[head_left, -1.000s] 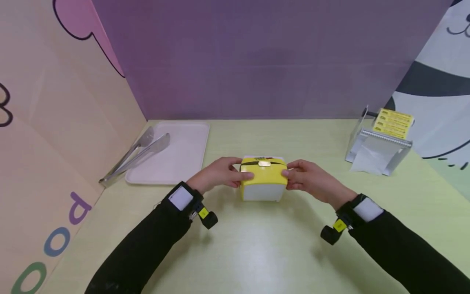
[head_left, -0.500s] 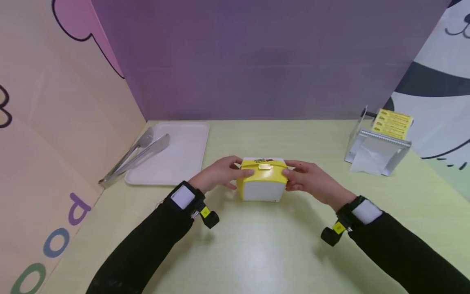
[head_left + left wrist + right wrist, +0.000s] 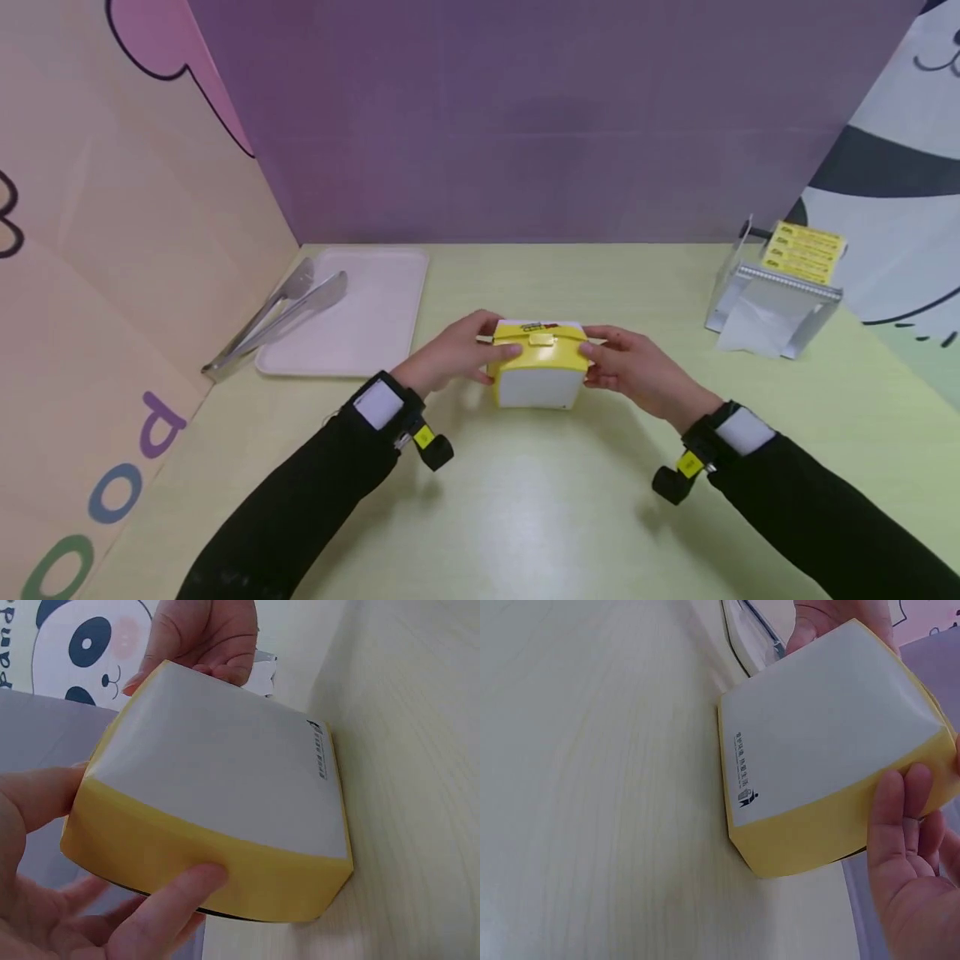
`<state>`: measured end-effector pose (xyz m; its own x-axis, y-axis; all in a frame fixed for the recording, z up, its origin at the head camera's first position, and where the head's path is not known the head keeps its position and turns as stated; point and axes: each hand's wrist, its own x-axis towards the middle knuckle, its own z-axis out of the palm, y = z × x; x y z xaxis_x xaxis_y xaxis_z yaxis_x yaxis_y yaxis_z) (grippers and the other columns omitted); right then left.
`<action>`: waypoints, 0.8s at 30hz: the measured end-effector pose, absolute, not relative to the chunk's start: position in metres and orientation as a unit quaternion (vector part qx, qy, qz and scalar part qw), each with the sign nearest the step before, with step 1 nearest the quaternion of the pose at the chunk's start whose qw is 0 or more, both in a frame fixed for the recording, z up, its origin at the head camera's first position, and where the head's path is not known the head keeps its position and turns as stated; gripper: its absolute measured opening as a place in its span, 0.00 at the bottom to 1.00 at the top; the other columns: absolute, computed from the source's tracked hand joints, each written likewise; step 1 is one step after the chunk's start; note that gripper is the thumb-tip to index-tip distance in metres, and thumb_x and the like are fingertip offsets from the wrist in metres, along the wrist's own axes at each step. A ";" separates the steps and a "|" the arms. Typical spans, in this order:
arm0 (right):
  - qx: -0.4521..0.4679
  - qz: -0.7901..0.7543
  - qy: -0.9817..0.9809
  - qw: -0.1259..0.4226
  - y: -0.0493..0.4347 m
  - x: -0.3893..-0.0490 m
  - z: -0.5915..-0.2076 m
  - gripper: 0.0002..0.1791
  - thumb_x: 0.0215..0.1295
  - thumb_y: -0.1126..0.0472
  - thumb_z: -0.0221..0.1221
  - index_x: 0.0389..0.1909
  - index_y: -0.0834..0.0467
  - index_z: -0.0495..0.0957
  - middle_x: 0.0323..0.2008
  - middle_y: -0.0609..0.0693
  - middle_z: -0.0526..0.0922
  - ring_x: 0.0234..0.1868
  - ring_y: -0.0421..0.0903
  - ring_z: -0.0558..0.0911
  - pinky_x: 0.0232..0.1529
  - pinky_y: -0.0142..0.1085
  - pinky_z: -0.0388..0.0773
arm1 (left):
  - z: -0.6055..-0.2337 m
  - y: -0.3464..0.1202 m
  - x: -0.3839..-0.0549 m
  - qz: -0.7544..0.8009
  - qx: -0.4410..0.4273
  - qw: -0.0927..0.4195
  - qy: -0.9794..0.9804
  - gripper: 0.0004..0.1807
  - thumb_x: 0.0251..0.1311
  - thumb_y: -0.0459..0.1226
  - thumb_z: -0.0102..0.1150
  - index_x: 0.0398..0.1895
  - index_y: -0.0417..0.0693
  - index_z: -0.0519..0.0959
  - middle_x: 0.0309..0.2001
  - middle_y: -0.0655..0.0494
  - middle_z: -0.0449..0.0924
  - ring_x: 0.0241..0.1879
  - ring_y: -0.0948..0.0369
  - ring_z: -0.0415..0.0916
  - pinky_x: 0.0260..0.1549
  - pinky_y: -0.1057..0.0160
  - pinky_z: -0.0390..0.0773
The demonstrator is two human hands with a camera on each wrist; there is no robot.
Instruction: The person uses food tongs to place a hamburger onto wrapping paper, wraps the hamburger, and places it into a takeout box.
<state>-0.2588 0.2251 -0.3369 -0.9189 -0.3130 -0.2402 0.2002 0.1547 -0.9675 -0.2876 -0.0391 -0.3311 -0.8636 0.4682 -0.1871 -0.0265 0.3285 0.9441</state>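
A yellow and white paper food box (image 3: 541,387) stands on the table in the head view, its lid down and a small tab lying over the front. My left hand (image 3: 462,354) grips its left side, thumb on the front corner and fingers along the side and back. On the opposite side, my right hand (image 3: 633,369) holds the box the same way. Up close in the left wrist view, the white front panel (image 3: 217,750) carries small dark print. The right wrist view shows fingers (image 3: 889,810) of my right hand against the yellow side. What the box contains is hidden.
A pale pink tray (image 3: 367,317) lies at the back left, with metal tongs (image 3: 277,317) resting across its left edge. At the back right stands a metal holder (image 3: 813,321) with white paper and a yellow printed pack (image 3: 804,252). Walls border the table.
The dark gap under the lid's front edge has closed, and the tab now lies flatter on the front. My left hand has shifted slightly up and right; the right hand has barely moved.
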 end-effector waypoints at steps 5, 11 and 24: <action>-0.055 -0.629 0.751 0.194 0.226 -0.259 -0.336 0.35 0.72 0.52 0.54 0.71 0.68 0.54 0.48 0.52 0.77 0.38 0.43 0.80 0.47 0.34 0.80 | -0.331 -0.041 -0.284 0.503 0.220 0.208 0.810 0.33 0.70 0.44 0.53 0.76 0.67 0.54 0.64 0.47 0.66 0.51 0.54 0.75 0.38 0.56 0.82; -0.079 -0.576 0.794 0.177 0.226 -0.260 -0.333 0.34 0.71 0.50 0.56 0.67 0.68 0.60 0.48 0.58 0.78 0.39 0.47 0.82 0.46 0.36 0.81 | -0.332 -0.031 -0.281 0.387 0.260 0.116 0.877 0.40 0.59 0.52 0.64 0.73 0.55 0.61 0.61 0.53 0.71 0.48 0.59 0.72 0.48 0.59 0.75; -0.304 -0.252 0.913 -0.098 0.183 -0.258 -0.310 0.16 0.66 0.61 0.62 0.53 0.60 0.81 0.53 0.58 0.79 0.53 0.56 0.78 0.49 0.48 0.78 | -0.330 -0.031 -0.278 0.366 0.276 0.100 0.883 0.43 0.56 0.50 0.68 0.73 0.52 0.60 0.58 0.53 0.73 0.46 0.60 0.72 0.44 0.61 0.74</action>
